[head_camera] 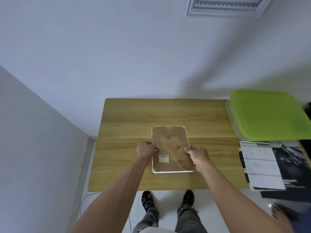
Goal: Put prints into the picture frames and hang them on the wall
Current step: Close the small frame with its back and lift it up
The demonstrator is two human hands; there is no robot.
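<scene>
- Where the wooden table [127, 118] meets the wall, a white picture frame [172, 172] lies face down at its middle, brown backing board [170, 138] up, with a barcode sticker [163, 158] near its 7 o'clock corner.
- The left hand [146, 150] has its fingers curled at the frame's 9 o'clock edge, fingertips pinching something at the backing.
- The right hand [198, 155] curls over the 3 o'clock edge, thumb on the backing.
- At 3 o'clock from the frame, prints [262, 165] lie stacked at the table's end; the top sheet reads "SPECIFICATION".
- At 2 o'clock stands a clear storage box with a green lid [267, 115].
- At 1 o'clock, high on the wall, hangs an ornate frame [223, 7].
</scene>
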